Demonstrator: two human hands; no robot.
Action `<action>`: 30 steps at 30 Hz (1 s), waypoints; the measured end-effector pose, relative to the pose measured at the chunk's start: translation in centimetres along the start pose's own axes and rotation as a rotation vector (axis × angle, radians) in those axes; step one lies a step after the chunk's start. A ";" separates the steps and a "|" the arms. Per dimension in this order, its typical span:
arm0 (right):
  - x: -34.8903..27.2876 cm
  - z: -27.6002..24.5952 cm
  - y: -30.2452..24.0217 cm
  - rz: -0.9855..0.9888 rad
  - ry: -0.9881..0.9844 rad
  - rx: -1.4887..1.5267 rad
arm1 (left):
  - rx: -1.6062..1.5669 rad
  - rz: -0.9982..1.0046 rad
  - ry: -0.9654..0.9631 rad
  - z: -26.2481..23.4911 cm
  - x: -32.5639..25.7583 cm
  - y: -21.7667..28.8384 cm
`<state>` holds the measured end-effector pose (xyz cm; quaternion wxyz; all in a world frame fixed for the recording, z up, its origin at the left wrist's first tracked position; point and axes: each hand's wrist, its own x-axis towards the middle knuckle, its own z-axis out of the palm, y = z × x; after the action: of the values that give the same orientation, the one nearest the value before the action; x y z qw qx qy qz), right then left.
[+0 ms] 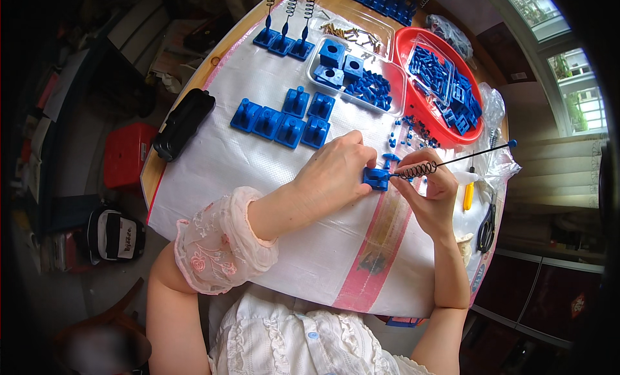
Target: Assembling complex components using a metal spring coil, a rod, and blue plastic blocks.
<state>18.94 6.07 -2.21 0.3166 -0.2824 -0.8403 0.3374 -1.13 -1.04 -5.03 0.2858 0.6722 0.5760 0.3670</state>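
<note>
My left hand point(342, 168) is closed on a small blue plastic base point(375, 179), gripping it by its left side. Between the fingertips of my right hand point(431, 188) is a black coil spring point(418, 171), its left end meeting the base; how far it goes in is hidden. A thin black rod with a blue tip point(513, 143) runs from the spring to the upper right. Just above the base lies a small blue T-shaped piece point(391, 157). Left of my hands, several blue bases with round upright parts point(267, 122) stand grouped on the white sheet.
Finished-looking blue bases with springs point(281, 44) stand at the back. A clear plastic box point(399, 84) holds blue parts, beside a red basin point(476, 91) of more blue pieces. Screws point(352, 34) lie in a clear tray. At right are a yellow-handled tool point(468, 197) and black-handled scissors point(486, 230); a black case point(184, 124) is left.
</note>
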 end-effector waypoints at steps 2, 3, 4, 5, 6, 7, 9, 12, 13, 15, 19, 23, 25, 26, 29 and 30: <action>0.1 0.1 0.0 0.008 -0.011 0.016 | 0.002 0.000 0.002 -0.1 0.0 0.1; 0.2 0.2 0.0 0.013 -0.013 0.022 | 0.005 0.001 0.004 -0.1 0.0 0.0; 0.2 0.2 -0.1 0.019 -0.012 0.023 | 0.007 0.005 0.005 -0.1 0.0 0.0; 0.2 0.1 -0.1 0.014 -0.014 0.014 | 0.008 0.009 0.005 0.0 0.0 0.0; 0.2 0.0 -0.2 0.009 -0.017 0.005 | 0.009 0.009 0.004 -0.1 0.0 0.0; 0.2 0.0 -0.1 0.003 -0.020 -0.003 | 0.010 0.007 0.003 -0.1 0.0 0.1; 0.2 0.0 -0.3 -0.020 -0.025 -0.036 | 0.008 -0.004 -0.006 -0.2 0.0 0.2; 0.1 0.0 -0.2 -0.034 -0.012 -0.034 | 0.003 -0.020 -0.021 -0.2 0.1 0.3; 0.1 0.0 -0.1 -0.036 -0.006 -0.026 | 0.003 -0.020 -0.019 -0.2 0.1 0.3; 0.1 -0.2 0.2 -0.035 -0.025 -0.041 | 0.000 -0.021 -0.018 -0.3 0.0 0.3; 0.1 -0.3 0.8 -0.008 -0.020 -0.001 | 0.005 -0.020 -0.018 -0.2 0.0 0.2; 0.4 -0.4 0.8 -0.002 -0.033 0.009 | 0.006 -0.034 -0.033 -0.3 0.0 0.3; 0.5 -0.4 0.8 -0.004 -0.028 0.035 | 0.003 -0.028 -0.029 -0.2 0.0 0.3; 0.5 -0.3 0.8 -0.002 -0.024 0.044 | 0.003 -0.026 -0.027 -0.2 0.0 0.3; 0.6 -0.2 0.7 -0.002 -0.017 0.053 | -0.003 -0.015 -0.015 -0.1 -0.1 0.1; 0.6 -0.2 0.7 -0.006 -0.020 0.044 | -0.001 -0.021 -0.019 -0.2 -0.1 0.1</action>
<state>18.87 6.97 -2.40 0.3154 -0.2693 -0.8367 0.3576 -1.22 -1.17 -4.81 0.2951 0.6695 0.5800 0.3580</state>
